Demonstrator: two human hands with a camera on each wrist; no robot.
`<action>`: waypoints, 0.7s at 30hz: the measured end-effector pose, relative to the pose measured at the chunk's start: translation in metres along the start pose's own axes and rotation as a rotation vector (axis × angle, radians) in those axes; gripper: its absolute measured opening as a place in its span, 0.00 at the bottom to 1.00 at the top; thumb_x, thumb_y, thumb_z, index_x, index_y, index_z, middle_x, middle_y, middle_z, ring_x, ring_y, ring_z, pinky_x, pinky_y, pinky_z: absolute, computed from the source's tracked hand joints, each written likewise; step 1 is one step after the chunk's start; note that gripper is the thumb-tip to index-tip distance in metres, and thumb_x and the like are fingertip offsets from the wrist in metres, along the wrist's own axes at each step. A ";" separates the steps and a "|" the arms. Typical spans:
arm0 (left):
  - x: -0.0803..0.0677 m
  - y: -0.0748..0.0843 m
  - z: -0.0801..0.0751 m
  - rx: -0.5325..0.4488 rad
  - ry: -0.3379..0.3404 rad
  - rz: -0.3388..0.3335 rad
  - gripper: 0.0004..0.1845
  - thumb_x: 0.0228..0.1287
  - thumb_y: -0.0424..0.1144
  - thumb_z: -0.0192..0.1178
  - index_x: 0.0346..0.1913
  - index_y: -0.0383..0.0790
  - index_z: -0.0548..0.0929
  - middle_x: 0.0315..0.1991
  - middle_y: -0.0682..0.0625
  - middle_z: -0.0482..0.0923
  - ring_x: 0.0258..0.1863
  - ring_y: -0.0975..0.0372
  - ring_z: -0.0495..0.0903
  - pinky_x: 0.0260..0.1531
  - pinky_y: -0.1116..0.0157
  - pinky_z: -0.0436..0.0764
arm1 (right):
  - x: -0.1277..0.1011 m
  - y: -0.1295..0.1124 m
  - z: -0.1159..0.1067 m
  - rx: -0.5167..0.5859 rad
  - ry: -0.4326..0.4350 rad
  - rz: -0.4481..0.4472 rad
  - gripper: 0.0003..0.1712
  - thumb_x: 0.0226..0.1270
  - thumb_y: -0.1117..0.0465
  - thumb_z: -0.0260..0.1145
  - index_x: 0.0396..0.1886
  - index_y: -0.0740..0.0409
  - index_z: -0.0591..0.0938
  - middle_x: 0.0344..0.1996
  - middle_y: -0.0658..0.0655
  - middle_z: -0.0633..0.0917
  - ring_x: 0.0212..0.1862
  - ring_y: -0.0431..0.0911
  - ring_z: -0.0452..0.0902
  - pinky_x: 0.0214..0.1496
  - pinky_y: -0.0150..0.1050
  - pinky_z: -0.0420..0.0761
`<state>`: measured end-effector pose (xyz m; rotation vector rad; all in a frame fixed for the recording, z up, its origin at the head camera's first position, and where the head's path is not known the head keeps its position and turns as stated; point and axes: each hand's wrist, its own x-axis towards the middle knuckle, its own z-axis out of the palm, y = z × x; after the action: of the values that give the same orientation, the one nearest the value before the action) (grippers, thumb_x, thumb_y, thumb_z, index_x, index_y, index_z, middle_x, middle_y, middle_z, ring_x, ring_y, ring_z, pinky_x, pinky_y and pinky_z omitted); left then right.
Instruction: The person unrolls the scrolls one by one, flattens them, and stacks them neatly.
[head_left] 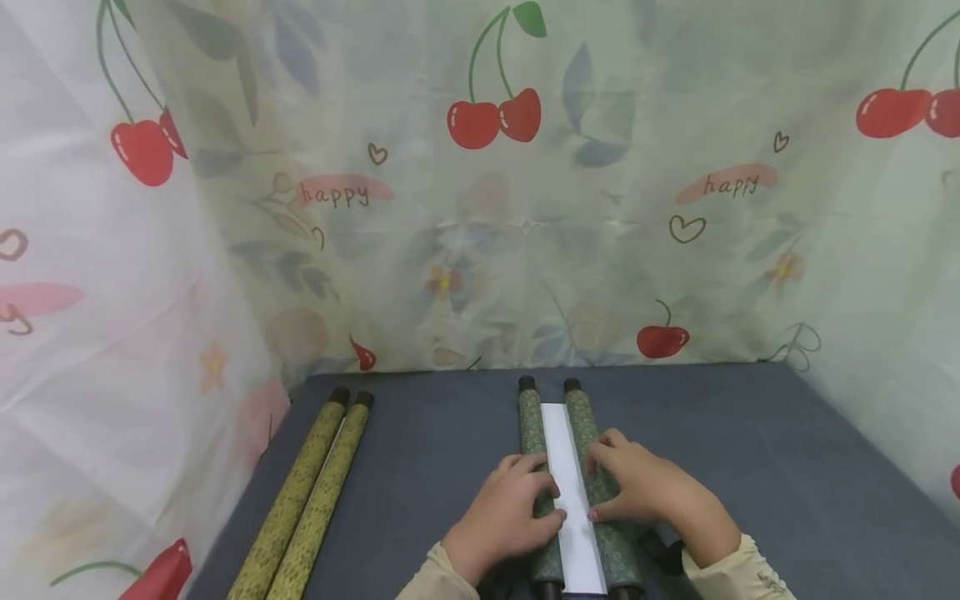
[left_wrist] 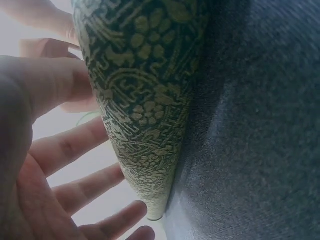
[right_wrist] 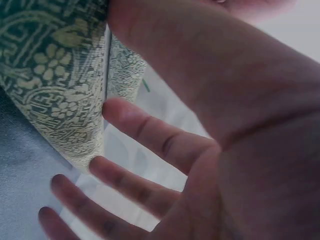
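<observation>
A green brocade scroll point(head_left: 532, 425) lies lengthwise on the dark cloth, partly unrolled. Its two rolls stand apart with a strip of white paper point(head_left: 567, 492) between them. My left hand point(head_left: 506, 508) reaches over the left roll, its thumb and fingertips at the paper's edge. From the other side my right hand point(head_left: 648, 483) reaches over the right roll, with thumb and fingertips along its inner side. Both wrist views show spread, mostly straight fingers against the patterned rolls point(left_wrist: 145, 110). A pale flower pattern covers the right roll point(right_wrist: 55, 75) too.
Two yellow-green patterned rolls point(head_left: 303, 492) with dark end knobs lie side by side at the left of the dark grey tabletop point(head_left: 427, 433). A cherry-print curtain point(head_left: 525, 250) hangs behind and along both sides. A thin looped cord point(head_left: 802, 343) shows at the back right corner.
</observation>
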<state>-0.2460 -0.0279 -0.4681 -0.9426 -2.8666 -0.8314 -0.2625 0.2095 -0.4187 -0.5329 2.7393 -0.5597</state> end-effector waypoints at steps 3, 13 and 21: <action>0.000 0.000 -0.001 0.010 0.008 0.003 0.10 0.72 0.51 0.67 0.48 0.51 0.91 0.71 0.45 0.78 0.70 0.44 0.75 0.64 0.42 0.80 | 0.000 0.001 -0.001 0.020 0.000 -0.031 0.33 0.57 0.49 0.85 0.59 0.49 0.82 0.77 0.68 0.66 0.71 0.71 0.69 0.58 0.70 0.79; -0.004 0.001 -0.006 -0.026 0.006 -0.071 0.12 0.66 0.45 0.67 0.49 0.50 0.92 0.76 0.45 0.73 0.76 0.37 0.65 0.69 0.35 0.73 | -0.003 0.005 -0.007 0.059 -0.097 -0.078 0.37 0.63 0.59 0.81 0.72 0.54 0.80 0.81 0.71 0.61 0.79 0.77 0.56 0.69 0.76 0.69; -0.001 -0.006 -0.003 -0.067 -0.011 -0.090 0.12 0.69 0.43 0.62 0.48 0.49 0.93 0.76 0.43 0.74 0.78 0.36 0.64 0.71 0.34 0.69 | -0.004 0.013 -0.011 0.102 -0.132 -0.077 0.20 0.65 0.63 0.76 0.56 0.50 0.89 0.81 0.69 0.62 0.79 0.75 0.56 0.69 0.74 0.70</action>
<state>-0.2491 -0.0336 -0.4682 -0.8321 -2.9268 -0.9383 -0.2669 0.2261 -0.4139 -0.6284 2.5600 -0.6552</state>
